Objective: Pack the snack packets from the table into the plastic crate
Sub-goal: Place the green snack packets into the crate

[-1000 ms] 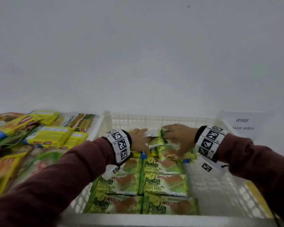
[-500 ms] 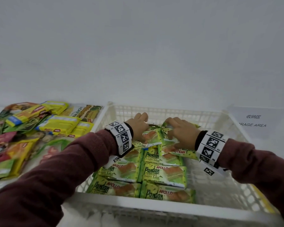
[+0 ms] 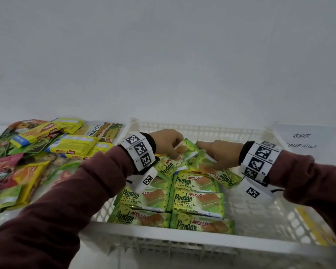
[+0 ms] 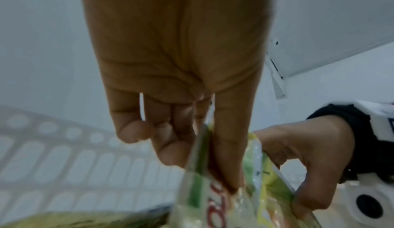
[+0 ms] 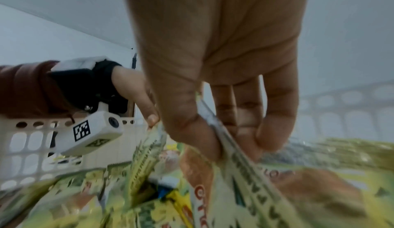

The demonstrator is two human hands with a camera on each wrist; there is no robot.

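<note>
A white plastic crate (image 3: 163, 235) holds several green Pandan cake packets (image 3: 196, 200) laid flat in two columns. Both hands are inside the crate at its far end. My left hand (image 3: 177, 154) pinches the edge of a tilted green packet (image 3: 188, 147) between thumb and fingers; the left wrist view shows this pinch on the packet (image 4: 198, 198). My right hand (image 3: 206, 152) grips another green packet (image 3: 224, 176) that lies askew on the pile. In the right wrist view the right hand (image 5: 234, 147) clamps that packet's (image 5: 255, 189) edge with its thumb.
A heap of mixed snack packets (image 3: 37, 152) covers the table left of the crate. A paper sign (image 3: 301, 140) lies at the back right. A white wall rises right behind the crate. The crate's right part (image 3: 260, 206) holds no packets.
Half a second ago both hands lay flatter on the far packets. Now their fingers are curled and pinch packet edges, and the left hand's packet is tilted up.
</note>
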